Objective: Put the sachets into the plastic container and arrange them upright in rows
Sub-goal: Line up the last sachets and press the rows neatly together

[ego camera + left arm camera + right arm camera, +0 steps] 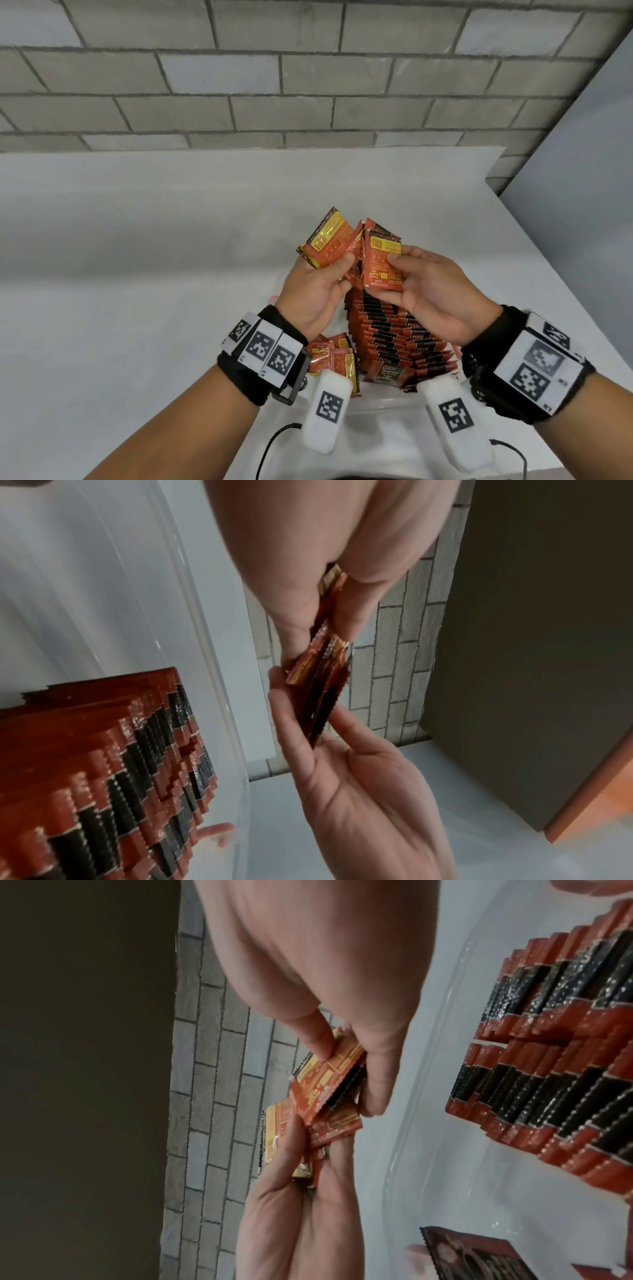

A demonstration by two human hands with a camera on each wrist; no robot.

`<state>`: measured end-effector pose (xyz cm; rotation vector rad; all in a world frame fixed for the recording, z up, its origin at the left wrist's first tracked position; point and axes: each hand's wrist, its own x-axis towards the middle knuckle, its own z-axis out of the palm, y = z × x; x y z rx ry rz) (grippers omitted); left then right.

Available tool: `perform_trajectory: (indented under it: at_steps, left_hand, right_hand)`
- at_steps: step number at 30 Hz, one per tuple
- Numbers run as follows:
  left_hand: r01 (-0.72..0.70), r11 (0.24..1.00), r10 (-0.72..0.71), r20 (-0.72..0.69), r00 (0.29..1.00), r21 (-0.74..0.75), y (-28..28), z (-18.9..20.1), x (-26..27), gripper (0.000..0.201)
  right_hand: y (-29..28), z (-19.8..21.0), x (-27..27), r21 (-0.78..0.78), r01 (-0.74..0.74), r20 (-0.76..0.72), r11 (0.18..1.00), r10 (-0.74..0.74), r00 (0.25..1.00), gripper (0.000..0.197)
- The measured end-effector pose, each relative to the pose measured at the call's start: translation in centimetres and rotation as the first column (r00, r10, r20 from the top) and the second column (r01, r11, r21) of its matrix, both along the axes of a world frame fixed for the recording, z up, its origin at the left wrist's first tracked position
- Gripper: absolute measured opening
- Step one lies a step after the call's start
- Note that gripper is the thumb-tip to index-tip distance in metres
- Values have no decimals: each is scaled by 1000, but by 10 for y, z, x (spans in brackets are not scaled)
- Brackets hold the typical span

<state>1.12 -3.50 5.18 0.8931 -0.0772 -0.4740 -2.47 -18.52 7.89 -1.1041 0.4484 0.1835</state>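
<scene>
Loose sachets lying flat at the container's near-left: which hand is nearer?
Left. In the head view the left hand is raised directly above the flat sachets; the right hand is off to their right, over the upright rows.

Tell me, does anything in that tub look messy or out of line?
Yes. A few loose sachets lie flat in the container's near-left corner, beside the upright rows. Both hands hold an untidy fan of sachets above it.
</scene>
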Motion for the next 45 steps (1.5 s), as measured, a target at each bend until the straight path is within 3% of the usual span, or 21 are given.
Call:
perform_trajectory:
  at_steps: [5, 11, 14, 17, 20, 23, 27, 30, 33, 36, 38, 39, 41, 43, 45]
  left_hand:
    - [-54, 998, 47, -154, 987, -41, 8, 4, 9, 18]
    - [50, 959, -53, 3, 999, 280, 10, 2, 12, 12]
    - [108, 931, -126, 31, 991, 349, 8, -1, 13, 17]
    - [128, 929, -146, 25, 989, 347, 5, 1, 13, 22]
    - [49, 946, -32, -58, 998, 320, 3, 1, 15, 27]
    - [-4, 958, 28, -78, 997, 286, 1, 0, 15, 19]
    - [100, 926, -138, 80, 987, 363, 2, -3, 9, 17]
    - [150, 910, -194, 75, 978, 387, 4, -6, 5, 16]
    - [139, 947, -148, 10, 989, 288, 5, -5, 4, 31]
    - [205, 970, -200, -49, 978, 127, 6, -4, 2, 39]
    - [252, 966, -247, -78, 966, 59, 4, -2, -1, 42]
    - [252, 967, -247, -91, 965, 46, 2, -1, -2, 39]
    - [216, 976, -213, -136, 967, 7, -2, 1, -2, 33]
    - [169, 985, -173, -183, 968, -41, -4, 0, -1, 30]
    - [154, 987, -159, -203, 966, -38, -5, 0, 1, 22]
  right_hand:
    - [-6, -1, 2, -125, -17, 35, 992, 22, 999, 27]
    - [-16, 0, 4, -225, -52, 79, 973, 72, 994, 30]
    - [-13, -1, 5, -279, -90, 46, 956, 107, 993, 28]
    - [-12, -3, 5, -290, -107, 16, 951, 117, 993, 26]
    - [-15, -4, 5, -270, -52, 28, 961, 62, 998, 23]
    - [-18, -3, 5, -226, 13, 43, 974, -3, 999, 23]
    - [-13, -4, 4, -200, 46, 48, 979, -37, 998, 26]
    - [-6, -7, 2, -214, 13, 46, 977, -4, 999, 27]
    - [1, -6, 0, -177, 12, 101, 984, 7, 995, 25]
    - [13, -5, -2, -199, -28, 169, 980, 62, 984, 27]
    - [21, -8, -3, -386, -67, 198, 920, 153, 968, 28]
    - [23, -8, -4, -521, -92, 192, 849, 221, 956, 28]
    - [22, -9, -4, -776, -129, 125, 618, 352, 928, 34]
    - [17, -2, -4, -930, -81, 69, 358, 387, 919, 45]
    - [12, 10, -6, -964, -16, 111, 265, 453, 885, 63]
